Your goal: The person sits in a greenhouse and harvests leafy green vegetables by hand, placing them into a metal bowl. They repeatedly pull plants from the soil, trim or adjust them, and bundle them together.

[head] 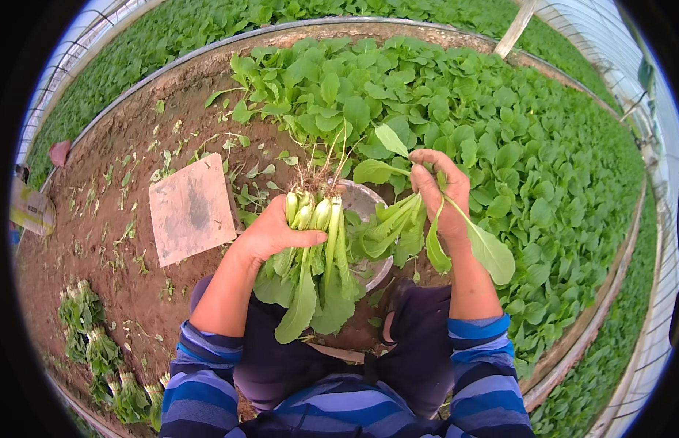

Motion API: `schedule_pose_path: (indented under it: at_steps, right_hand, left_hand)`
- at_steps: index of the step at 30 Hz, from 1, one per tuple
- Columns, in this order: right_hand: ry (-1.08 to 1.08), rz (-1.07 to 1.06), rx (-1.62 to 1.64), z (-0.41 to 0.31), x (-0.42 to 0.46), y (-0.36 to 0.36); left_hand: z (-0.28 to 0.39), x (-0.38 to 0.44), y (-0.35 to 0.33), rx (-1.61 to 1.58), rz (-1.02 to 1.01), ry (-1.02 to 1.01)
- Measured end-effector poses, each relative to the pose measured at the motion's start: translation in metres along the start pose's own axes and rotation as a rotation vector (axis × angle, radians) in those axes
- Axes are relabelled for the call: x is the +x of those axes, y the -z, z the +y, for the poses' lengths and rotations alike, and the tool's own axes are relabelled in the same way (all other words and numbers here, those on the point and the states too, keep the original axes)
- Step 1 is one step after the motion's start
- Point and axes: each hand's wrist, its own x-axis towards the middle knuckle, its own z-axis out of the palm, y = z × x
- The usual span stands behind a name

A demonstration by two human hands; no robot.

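Note:
My left hand grips a bunch of leafy greens around its pale stems, with the thumb across the front. The roots point up and away from me, and the leaves hang down over my lap. To the right, my right hand pinches several loose green leaves between thumb and fingers. Some of these leaves hang below the hand, and others stick out to the left and right. Beneath both hands sits a round basin, mostly hidden by the greens.
A pinkish square board stands on the soil at left. Tied bunches of greens lie at lower left. A dense bed of growing greens spreads ahead and right. Scattered leaves litter the bare soil. A wooden post rises at the far right.

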Motion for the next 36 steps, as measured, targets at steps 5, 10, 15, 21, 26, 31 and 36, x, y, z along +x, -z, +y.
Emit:
schedule_pose_path:
  at_steps: [5,10,15,21,26,31,36]
  right_hand:
    - [-0.087,-0.173,0.275,-0.013,-0.014,-0.018]
    - [-0.121,-0.099,0.367,-0.012,-0.022,-0.042]
    - [-0.050,-0.097,0.181,-0.014,-0.015,-0.031]
    - [-0.056,-0.173,0.268,-0.023,-0.015,-0.026]
    - [-0.084,-0.238,0.265,-0.028,-0.022,-0.041]
    - [-0.127,-0.099,0.316,-0.022,-0.023,-0.049]
    - [-0.102,-0.021,0.381,-0.014,-0.023,-0.058]
  left_hand:
    - [-0.010,0.007,-0.016,0.016,-0.156,-0.071]
    - [-0.029,0.010,-0.032,0.090,-0.321,-0.003]
    - [-0.022,0.006,-0.036,0.091,-0.166,-0.025]
    - [-0.011,0.005,-0.027,0.284,-0.064,-0.303]
    - [-0.010,0.004,-0.039,0.225,-0.279,-0.189]
    - [-0.025,-0.001,-0.040,0.012,-0.362,-0.020]
    - [-0.031,-0.008,-0.046,-0.136,-0.300,0.053]
